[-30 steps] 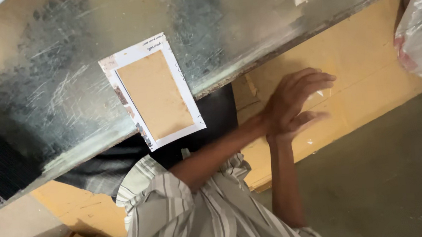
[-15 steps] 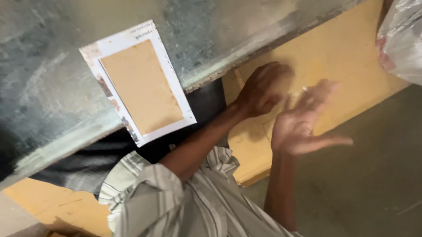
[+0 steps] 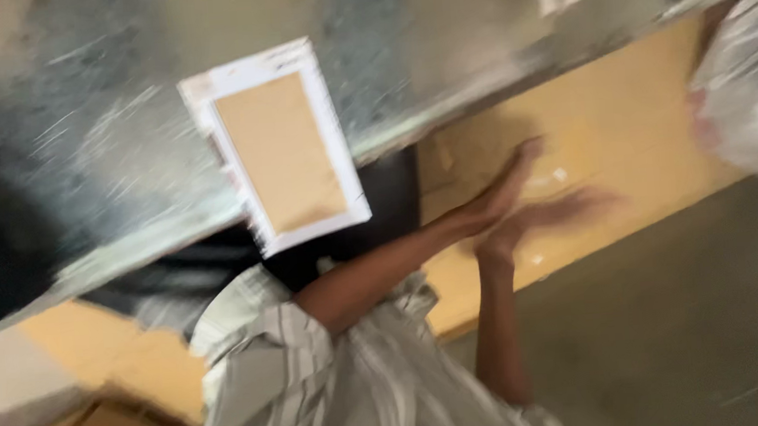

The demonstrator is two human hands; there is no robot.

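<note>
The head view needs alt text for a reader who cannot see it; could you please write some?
Blurred head view: two bare hands, left hand and right hand, lie close together on a tan cardboard sheet below a shiny metal panel. A white-framed tan card sits on the panel, striped sleeves fill the foreground, and a clear plastic bag is at right.

Flat tan cardboard sheet (image 3: 607, 161), seemingly taped, beneath the blurred open hands.
</note>
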